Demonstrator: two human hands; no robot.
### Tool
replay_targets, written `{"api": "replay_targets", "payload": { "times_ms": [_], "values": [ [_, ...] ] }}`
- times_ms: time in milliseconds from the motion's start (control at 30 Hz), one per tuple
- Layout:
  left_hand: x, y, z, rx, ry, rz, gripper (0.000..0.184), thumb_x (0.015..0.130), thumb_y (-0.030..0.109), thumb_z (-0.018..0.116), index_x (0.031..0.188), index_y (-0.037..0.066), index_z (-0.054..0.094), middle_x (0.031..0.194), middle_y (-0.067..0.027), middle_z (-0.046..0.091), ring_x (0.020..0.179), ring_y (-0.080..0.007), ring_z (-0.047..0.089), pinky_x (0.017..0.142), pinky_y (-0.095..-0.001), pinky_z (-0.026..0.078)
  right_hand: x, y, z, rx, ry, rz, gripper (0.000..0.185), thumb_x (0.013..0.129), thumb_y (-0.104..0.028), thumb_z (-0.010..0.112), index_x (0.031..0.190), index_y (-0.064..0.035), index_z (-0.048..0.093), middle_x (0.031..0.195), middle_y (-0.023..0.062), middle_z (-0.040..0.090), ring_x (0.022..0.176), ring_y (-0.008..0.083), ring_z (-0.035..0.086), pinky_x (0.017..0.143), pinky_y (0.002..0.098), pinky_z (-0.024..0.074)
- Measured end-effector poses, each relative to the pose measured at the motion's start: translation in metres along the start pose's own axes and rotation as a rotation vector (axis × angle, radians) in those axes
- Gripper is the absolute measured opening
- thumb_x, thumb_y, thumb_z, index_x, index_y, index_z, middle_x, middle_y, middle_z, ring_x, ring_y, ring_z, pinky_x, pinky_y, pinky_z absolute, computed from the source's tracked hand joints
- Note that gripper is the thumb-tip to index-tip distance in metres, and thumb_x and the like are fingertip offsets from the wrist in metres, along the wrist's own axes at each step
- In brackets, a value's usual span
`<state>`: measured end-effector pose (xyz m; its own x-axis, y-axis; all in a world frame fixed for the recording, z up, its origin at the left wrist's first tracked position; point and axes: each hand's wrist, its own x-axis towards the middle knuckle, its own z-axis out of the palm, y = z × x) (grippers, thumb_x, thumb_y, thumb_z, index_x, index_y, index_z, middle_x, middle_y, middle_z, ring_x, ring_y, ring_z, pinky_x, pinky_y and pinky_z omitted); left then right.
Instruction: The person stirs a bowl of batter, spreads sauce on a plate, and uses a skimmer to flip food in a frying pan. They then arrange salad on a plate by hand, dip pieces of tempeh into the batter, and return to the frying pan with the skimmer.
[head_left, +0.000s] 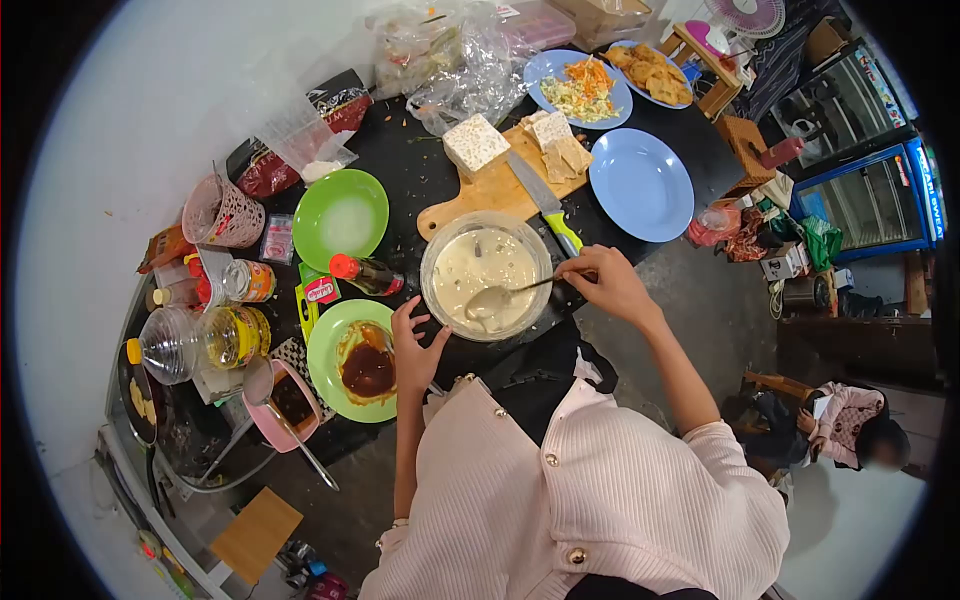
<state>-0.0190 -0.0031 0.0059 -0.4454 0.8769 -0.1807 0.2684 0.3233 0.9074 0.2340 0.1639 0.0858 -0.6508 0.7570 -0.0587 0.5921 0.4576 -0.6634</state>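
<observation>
My right hand (606, 284) is closed around the handle of a metal spoon (489, 302), whose bowl dips into pale batter with small green bits. The batter fills a clear round tub (428, 262) at the table's front edge. At the tub's left side my left hand (418, 340) has its fingers spread, close to the rim; whether it touches is hard to tell. Behind the tub is a wooden cutting board (487, 200) with a block of tempeh (476, 146), cut tempeh slices (565, 158) and a knife (540, 192) with a green handle.
A green plate (325, 350) with brown sauce, a green bowl (306, 222) and a sauce bottle (368, 275) stand left. A blue plate (642, 185), a plate of shredded vegetables (580, 90) and fried food (650, 75) are right. A pan (135, 400) sits far left; another person (845, 425) sits far right.
</observation>
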Motion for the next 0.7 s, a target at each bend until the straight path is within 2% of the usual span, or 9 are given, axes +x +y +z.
{"api": "replay_targets", "payload": {
  "times_ms": [67, 200, 400, 700],
  "values": [
    [0.000, -0.001, 0.000, 0.005, 0.002, 0.003, 0.065, 0.070, 0.015, 0.071, 0.125, 0.006, 0.037, 0.121, -0.0111, 0.036, 0.101, -0.0219, 0.050, 0.081, -0.0348, 0.043, 0.003, -0.010, 0.007, -0.062, 0.121, -0.017, 0.013, 0.075, -0.015, 0.059, 0.083, -0.0086, 0.067, 0.062, 0.0085, 0.052, 0.064, 0.0252, 0.051, 0.059, 0.0371, 0.0399],
    [0.000, -0.001, -0.001, 0.015, -0.001, 0.007, 0.066, 0.070, 0.015, 0.071, 0.126, 0.007, 0.037, 0.121, -0.0112, 0.037, 0.101, -0.0216, 0.050, 0.081, -0.0348, 0.043, 0.006, -0.015, 0.020, -0.206, 0.157, -0.130, 0.013, 0.075, -0.012, 0.059, 0.086, -0.0124, 0.066, 0.071, 0.0050, 0.053, 0.071, 0.0226, 0.051, 0.063, 0.0349, 0.0371],
    [0.000, -0.002, -0.001, 0.007, 0.001, 0.013, 0.066, 0.070, 0.016, 0.071, 0.126, 0.007, 0.037, 0.121, -0.0109, 0.036, 0.101, -0.0216, 0.050, 0.081, -0.0345, 0.043, 0.003, -0.018, 0.026, -0.250, 0.149, -0.221, 0.019, 0.072, -0.009, 0.060, 0.089, -0.0154, 0.067, 0.068, 0.0030, 0.047, 0.069, 0.0194, 0.048, 0.061, 0.0322, 0.0338],
    [0.001, -0.004, 0.000, -0.010, 0.004, 0.013, 0.066, 0.070, 0.017, 0.071, 0.125, 0.007, 0.037, 0.121, -0.0108, 0.036, 0.100, -0.0216, 0.051, 0.080, -0.0343, 0.043, 0.000, -0.017, 0.025, -0.275, 0.230, -0.201, 0.022, 0.070, -0.008, 0.061, 0.089, -0.0157, 0.066, 0.068, 0.0015, 0.047, 0.069, 0.0183, 0.048, 0.061, 0.0319, 0.0328]
  ]
}}
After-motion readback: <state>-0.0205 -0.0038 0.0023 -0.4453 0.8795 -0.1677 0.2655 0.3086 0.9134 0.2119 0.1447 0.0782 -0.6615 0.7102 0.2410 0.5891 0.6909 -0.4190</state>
